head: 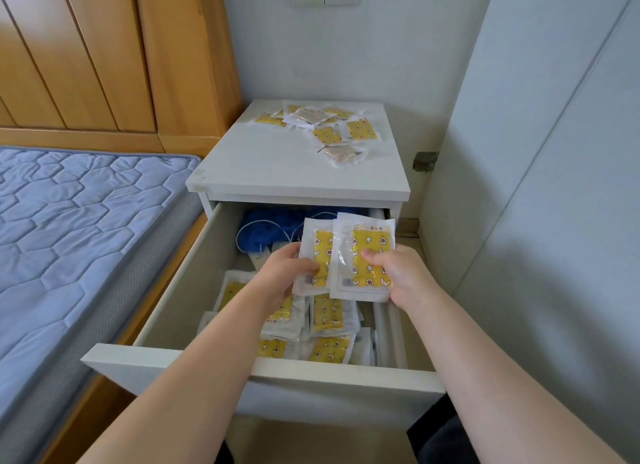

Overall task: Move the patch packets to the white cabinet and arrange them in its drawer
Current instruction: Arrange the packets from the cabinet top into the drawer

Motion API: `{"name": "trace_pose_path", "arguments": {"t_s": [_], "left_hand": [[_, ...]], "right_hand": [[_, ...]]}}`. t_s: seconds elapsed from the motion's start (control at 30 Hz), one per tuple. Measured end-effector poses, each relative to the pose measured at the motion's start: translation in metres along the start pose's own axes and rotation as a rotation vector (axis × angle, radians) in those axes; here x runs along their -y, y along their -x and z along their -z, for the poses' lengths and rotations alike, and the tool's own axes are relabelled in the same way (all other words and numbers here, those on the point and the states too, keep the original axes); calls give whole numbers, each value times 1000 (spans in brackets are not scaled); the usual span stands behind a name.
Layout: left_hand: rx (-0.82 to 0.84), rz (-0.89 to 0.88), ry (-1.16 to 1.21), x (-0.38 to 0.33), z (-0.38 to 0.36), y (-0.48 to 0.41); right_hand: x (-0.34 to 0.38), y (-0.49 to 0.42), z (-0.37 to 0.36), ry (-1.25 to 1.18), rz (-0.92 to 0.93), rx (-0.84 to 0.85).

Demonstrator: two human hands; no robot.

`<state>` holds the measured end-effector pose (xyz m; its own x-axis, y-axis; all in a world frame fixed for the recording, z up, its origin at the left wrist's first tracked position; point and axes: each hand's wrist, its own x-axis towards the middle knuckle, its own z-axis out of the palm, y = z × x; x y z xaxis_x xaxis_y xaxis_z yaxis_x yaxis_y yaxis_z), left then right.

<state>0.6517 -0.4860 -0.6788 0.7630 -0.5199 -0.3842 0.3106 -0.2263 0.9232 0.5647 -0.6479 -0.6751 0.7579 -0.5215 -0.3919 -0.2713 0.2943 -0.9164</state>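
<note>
The white cabinet stands beside the bed with its top drawer pulled out. Above the drawer I hold two yellow patch packets upright, overlapping. My left hand grips the left packet; my right hand grips the right packet, thumb on its front. Several more packets lie in rows on the drawer's floor below my hands. A loose heap of packets lies on the back of the cabinet top.
A blue bundle with a white cord fills the drawer's back. A bed with a blue quilted mattress and wooden headboard is at the left. A white wall panel closes the right side.
</note>
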Motion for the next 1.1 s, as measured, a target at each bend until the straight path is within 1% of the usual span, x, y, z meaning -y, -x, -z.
{"name": "trace_pose_path", "arguments": {"t_s": [0.07,0.13,0.27,0.33,0.43,0.5,0.63,0.73,0.8,0.97,1.1], "left_hand": [[4,12,75,-1,2,-4],[-28,25,135,-4,2,-4],[-207,-57,-130,-3,4,-11],[-298,-97,-156,-3,8,-13],[-383,-112,-226,-2,16,-20],[-357,-41,-275,0,18,-28],[-253,178,-440,16,11,-55],[-165,306,-408,24,2,-72],[-136,357,-379,28,-4,-80],[-69,368,-496,38,-22,-88],[-76,262,-822,43,-30,-88]], "right_hand": [[5,-4,-2,54,15,10],[8,-7,-6,91,13,19],[9,-12,-15,142,52,27],[13,-15,-19,154,92,-2],[18,-19,-18,96,57,-53],[19,-22,-14,71,33,-88],[21,-29,-5,41,-16,-142],[23,-32,-1,26,-46,-136],[23,-34,0,43,-57,-135],[22,-38,2,19,-79,-141],[23,-39,3,-7,-82,-129]]}}
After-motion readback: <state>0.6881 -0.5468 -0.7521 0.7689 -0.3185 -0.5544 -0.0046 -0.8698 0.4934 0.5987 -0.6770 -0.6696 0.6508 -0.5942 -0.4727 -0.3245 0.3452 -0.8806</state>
